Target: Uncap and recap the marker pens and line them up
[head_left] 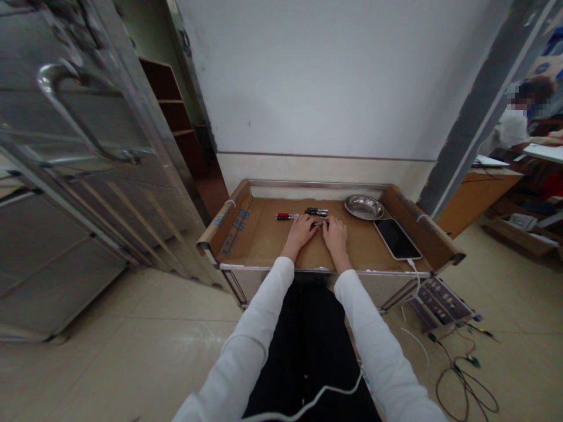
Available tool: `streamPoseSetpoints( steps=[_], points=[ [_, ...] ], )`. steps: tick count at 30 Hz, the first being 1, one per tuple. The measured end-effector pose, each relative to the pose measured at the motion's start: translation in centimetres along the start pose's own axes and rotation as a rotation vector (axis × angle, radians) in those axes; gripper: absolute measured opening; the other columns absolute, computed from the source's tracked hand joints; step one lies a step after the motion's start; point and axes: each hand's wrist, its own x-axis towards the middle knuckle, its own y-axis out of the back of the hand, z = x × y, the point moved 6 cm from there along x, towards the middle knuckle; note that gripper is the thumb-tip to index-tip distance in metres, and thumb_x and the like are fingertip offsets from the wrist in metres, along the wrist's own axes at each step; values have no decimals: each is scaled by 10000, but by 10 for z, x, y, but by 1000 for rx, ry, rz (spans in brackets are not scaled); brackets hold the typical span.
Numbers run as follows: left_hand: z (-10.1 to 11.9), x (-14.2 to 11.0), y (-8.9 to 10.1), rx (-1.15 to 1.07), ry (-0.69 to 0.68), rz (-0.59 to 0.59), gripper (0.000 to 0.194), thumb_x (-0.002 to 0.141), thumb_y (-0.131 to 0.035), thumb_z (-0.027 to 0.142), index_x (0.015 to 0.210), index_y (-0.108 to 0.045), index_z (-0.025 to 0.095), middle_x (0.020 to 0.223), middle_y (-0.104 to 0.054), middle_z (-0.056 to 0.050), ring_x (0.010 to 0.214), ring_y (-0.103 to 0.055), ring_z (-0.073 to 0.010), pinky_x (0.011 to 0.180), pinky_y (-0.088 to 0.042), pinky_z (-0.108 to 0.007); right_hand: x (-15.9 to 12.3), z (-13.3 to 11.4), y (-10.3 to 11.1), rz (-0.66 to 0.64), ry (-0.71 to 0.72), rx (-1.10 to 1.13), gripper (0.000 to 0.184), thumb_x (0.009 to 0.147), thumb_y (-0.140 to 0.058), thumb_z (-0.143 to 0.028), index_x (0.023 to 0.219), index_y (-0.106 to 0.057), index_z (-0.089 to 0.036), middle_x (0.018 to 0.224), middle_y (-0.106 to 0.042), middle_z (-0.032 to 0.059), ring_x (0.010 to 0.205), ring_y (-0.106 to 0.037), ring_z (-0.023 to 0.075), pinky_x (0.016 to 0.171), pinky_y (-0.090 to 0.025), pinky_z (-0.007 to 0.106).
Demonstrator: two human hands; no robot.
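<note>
Over the table (272,249), the left hand (302,230) and right hand (335,234) have curled fingers at a small object (318,223) between them; how firmly either grips it, I cannot tell. From there, black pens (316,210) lie at twelve o'clock, red and black pens (285,217) between nine and ten, a metal bowl (364,207) at two, a phone (397,239) at three.

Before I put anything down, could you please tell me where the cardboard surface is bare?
Bare cardboard lies between the left side panel and left hand, and between the right hand and phone. It is crowded around the hands and pens, and where the metal dish sits by the phone.
</note>
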Motion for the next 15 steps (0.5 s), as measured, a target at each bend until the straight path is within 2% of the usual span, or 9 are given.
streamPoseSetpoints(
  steps=[3,8,12,15],
  points=[
    [1,0,1,15,-6,-5,200,920,-474,295,1012,-602,172,1129,-621,-99,1106,-537,-230,979,-367,-375,-1,2,6,22,-49,-19,281,943,-354,-238,1046,-601,-151,1036,-629,126,953,-529,225,815,-333,321],
    [2,0,7,7,28,31,194,931,-458,258,1053,-575,162,1121,-630,-98,1067,-560,-213,964,-375,-351,-4,4,11,23,-85,-8,292,940,-357,-228,1064,-613,-162,1036,-611,139,948,-533,226,817,-344,330],
    [3,-1,10,-5,14,55,186,925,-468,235,1062,-576,169,1130,-627,-97,1070,-563,-212,948,-388,-346,-3,2,12,12,-46,53,317,934,-348,-217,1080,-622,-155,1030,-637,138,955,-553,224,856,-368,341],
    [2,-2,12,-42,-9,96,186,926,-466,221,1075,-570,180,1128,-627,-82,1072,-564,-198,959,-387,-343,-2,-8,9,-30,97,198,403,908,-333,-165,1254,-540,-177,1141,-637,115,1022,-569,217,905,-399,345]
  ],
)
